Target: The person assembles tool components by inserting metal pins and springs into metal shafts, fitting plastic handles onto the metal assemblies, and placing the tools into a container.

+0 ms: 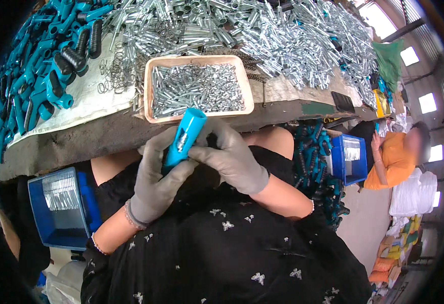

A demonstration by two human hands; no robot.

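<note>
In front of my lap I hold a teal tube-shaped tool part [193, 123] with a slot in its side. A small shiny metal piece [182, 142] shows in the slot. My left hand [160, 185], in a grey glove, is closed around the lower end of the tube. From the right, my gloved right hand [232, 159] presses its thumb and fingers against the tube near the slot. Whether the right fingers also hold a small piece is hidden. Just beyond my hands, a cream tray [196, 60] of small metal pins and pieces sits at the table edge.
Teal tool bodies [32, 76] with black grips pile at the left. Metal tubes and rods [283, 40] heap behind the tray, with loose springs [111, 71] beside it. Blue crates [60, 202] stand on both sides. A person in orange [392, 157] sits at the right.
</note>
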